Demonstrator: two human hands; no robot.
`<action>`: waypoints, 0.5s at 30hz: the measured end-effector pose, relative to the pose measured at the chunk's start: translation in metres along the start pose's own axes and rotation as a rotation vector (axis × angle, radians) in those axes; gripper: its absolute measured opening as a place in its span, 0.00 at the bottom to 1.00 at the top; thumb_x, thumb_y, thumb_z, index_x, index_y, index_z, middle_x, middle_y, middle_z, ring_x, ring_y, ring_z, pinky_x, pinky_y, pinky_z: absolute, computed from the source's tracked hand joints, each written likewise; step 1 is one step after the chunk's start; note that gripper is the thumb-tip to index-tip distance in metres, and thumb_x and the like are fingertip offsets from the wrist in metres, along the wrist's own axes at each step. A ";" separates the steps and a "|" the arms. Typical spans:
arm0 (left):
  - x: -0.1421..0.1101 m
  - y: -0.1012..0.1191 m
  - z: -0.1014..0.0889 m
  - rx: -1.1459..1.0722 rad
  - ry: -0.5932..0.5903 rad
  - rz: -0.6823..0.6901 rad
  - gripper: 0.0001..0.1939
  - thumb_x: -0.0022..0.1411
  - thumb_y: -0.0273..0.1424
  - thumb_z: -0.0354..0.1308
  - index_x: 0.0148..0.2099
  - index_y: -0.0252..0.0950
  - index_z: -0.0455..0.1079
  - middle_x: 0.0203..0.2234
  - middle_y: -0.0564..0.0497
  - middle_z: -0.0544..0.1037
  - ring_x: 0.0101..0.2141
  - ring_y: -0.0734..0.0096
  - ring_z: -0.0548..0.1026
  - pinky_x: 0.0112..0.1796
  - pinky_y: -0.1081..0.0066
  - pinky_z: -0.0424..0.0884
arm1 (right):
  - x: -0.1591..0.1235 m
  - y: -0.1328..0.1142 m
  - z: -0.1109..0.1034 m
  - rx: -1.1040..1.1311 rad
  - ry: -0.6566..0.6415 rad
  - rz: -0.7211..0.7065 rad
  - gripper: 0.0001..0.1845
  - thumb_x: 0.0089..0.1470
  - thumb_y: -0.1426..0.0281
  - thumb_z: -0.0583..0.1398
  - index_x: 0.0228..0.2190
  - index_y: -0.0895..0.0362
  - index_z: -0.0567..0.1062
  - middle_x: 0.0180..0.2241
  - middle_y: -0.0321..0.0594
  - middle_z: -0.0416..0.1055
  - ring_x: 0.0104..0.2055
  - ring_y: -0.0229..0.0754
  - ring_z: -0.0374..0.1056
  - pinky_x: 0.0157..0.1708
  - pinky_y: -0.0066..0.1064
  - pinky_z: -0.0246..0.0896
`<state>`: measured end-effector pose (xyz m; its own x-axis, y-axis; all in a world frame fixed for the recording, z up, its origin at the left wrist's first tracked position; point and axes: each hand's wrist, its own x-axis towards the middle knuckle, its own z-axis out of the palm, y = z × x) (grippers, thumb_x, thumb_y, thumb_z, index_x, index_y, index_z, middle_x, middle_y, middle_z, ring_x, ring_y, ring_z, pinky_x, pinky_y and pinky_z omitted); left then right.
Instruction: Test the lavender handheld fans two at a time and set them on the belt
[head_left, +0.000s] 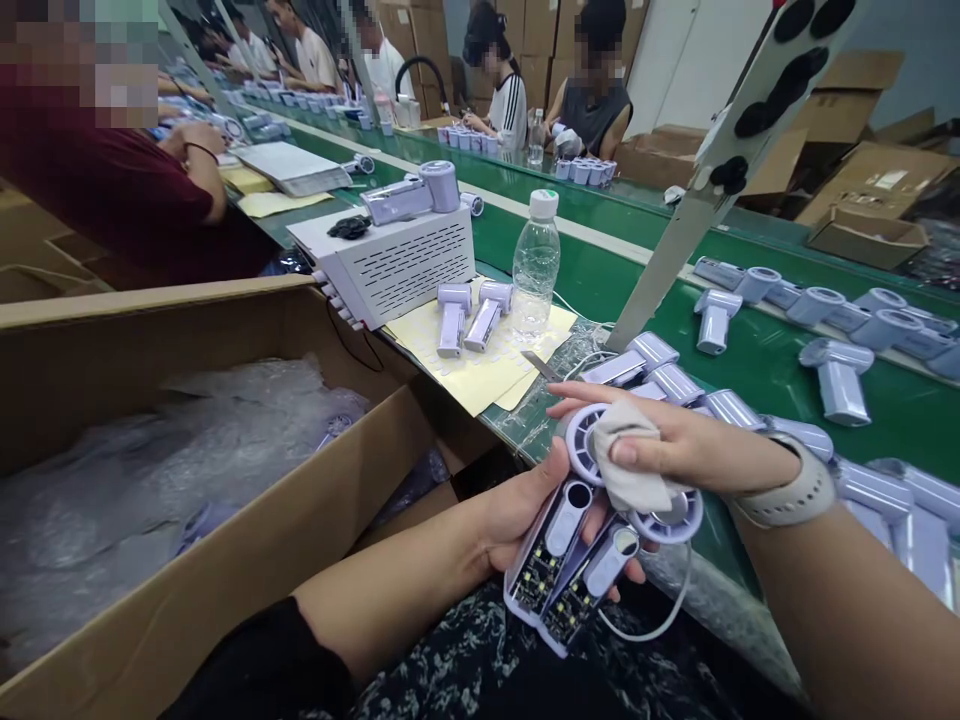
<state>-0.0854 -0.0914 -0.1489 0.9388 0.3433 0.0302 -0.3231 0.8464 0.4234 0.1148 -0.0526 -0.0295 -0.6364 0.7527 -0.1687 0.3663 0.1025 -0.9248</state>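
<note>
With half-curled left hand (514, 510), grips two fans (561, 530); with thumb-pinched right hand (682, 440), holds cloth (634, 490) over rings (577, 440); aligns long axes, handles (538, 570) toward lap (457, 650).

A long green desk (765, 380) stretches away in front of me toward the upper left, a pale strip (592, 237) running along it and light glinting off its glossy top. Close to me, slightly to my right, a whitish post (667, 265) leans in my view; thinner posts (356, 60) rise farther off on my left. Across the room I see stacked cardboard boxes (536, 25), then white panels (675, 70), and a blue-grey wall (930, 60) behind opened cartons (862, 185) at far right.
</note>
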 end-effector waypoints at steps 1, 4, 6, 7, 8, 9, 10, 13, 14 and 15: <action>0.000 -0.001 -0.003 -0.001 -0.004 -0.024 0.41 0.55 0.69 0.55 0.31 0.31 0.74 0.37 0.38 0.84 0.36 0.58 0.82 0.35 0.65 0.78 | 0.004 0.000 0.003 0.006 -0.025 0.017 0.34 0.60 0.58 0.67 0.65 0.49 0.71 0.55 0.43 0.79 0.52 0.52 0.78 0.46 0.38 0.76; -0.001 -0.001 -0.009 -0.001 0.011 -0.038 0.40 0.56 0.69 0.55 0.32 0.31 0.75 0.37 0.37 0.85 0.34 0.58 0.83 0.35 0.64 0.78 | 0.013 0.002 0.015 -0.031 0.047 0.019 0.24 0.59 0.57 0.68 0.53 0.52 0.78 0.40 0.40 0.82 0.38 0.47 0.78 0.35 0.32 0.74; 0.000 -0.001 -0.011 -0.004 0.025 -0.012 0.40 0.57 0.68 0.55 0.31 0.31 0.75 0.36 0.37 0.85 0.33 0.59 0.82 0.32 0.66 0.77 | 0.017 0.003 0.021 -0.081 0.115 -0.002 0.19 0.62 0.53 0.65 0.46 0.53 0.80 0.37 0.40 0.81 0.35 0.46 0.77 0.33 0.31 0.72; 0.001 -0.001 -0.010 -0.005 0.034 0.000 0.40 0.57 0.68 0.55 0.31 0.31 0.75 0.36 0.38 0.85 0.32 0.60 0.82 0.31 0.67 0.77 | 0.020 0.004 0.022 -0.116 0.134 -0.008 0.20 0.64 0.50 0.61 0.42 0.54 0.80 0.36 0.41 0.81 0.35 0.46 0.76 0.33 0.32 0.71; 0.002 -0.002 -0.010 -0.009 0.042 0.012 0.40 0.57 0.68 0.55 0.31 0.31 0.75 0.36 0.38 0.84 0.33 0.59 0.83 0.31 0.67 0.77 | 0.022 0.005 0.021 -0.169 0.163 -0.001 0.24 0.67 0.48 0.57 0.39 0.54 0.80 0.35 0.41 0.80 0.34 0.45 0.76 0.32 0.32 0.71; 0.003 -0.002 -0.009 -0.016 0.047 0.021 0.40 0.56 0.69 0.56 0.30 0.32 0.74 0.37 0.39 0.84 0.34 0.59 0.83 0.32 0.67 0.78 | 0.024 0.007 0.019 -0.236 0.212 0.020 0.28 0.68 0.45 0.53 0.35 0.54 0.79 0.33 0.41 0.80 0.32 0.45 0.75 0.32 0.33 0.70; 0.004 -0.003 -0.009 -0.021 0.052 0.028 0.40 0.54 0.69 0.56 0.30 0.32 0.73 0.38 0.39 0.84 0.36 0.58 0.83 0.33 0.66 0.79 | 0.024 0.010 0.015 -0.309 0.282 0.049 0.32 0.68 0.43 0.49 0.33 0.54 0.78 0.31 0.42 0.79 0.31 0.46 0.75 0.33 0.35 0.70; 0.006 -0.003 -0.008 0.026 0.091 0.075 0.41 0.50 0.71 0.57 0.27 0.32 0.72 0.35 0.40 0.83 0.37 0.58 0.83 0.37 0.65 0.81 | 0.017 0.021 0.000 -0.527 0.608 0.127 0.34 0.66 0.41 0.49 0.39 0.56 0.78 0.36 0.52 0.79 0.42 0.60 0.75 0.45 0.52 0.70; 0.006 -0.002 -0.007 0.064 0.116 0.107 0.42 0.48 0.72 0.58 0.27 0.33 0.71 0.32 0.41 0.82 0.36 0.59 0.83 0.37 0.66 0.80 | 0.012 0.025 -0.003 -0.617 0.750 0.129 0.34 0.64 0.42 0.52 0.45 0.59 0.77 0.43 0.59 0.78 0.50 0.68 0.73 0.52 0.61 0.65; 0.005 0.000 -0.005 0.109 0.153 0.157 0.42 0.47 0.72 0.59 0.27 0.33 0.72 0.29 0.43 0.81 0.35 0.61 0.82 0.37 0.67 0.79 | 0.004 0.028 -0.004 -0.698 0.887 0.121 0.36 0.63 0.44 0.55 0.53 0.63 0.75 0.51 0.65 0.75 0.58 0.74 0.67 0.59 0.67 0.57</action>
<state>-0.0810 -0.0873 -0.1529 0.8463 0.5318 -0.0303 -0.4411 0.7316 0.5198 0.1249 -0.0441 -0.0554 0.0325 0.9488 0.3143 0.8680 0.1291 -0.4795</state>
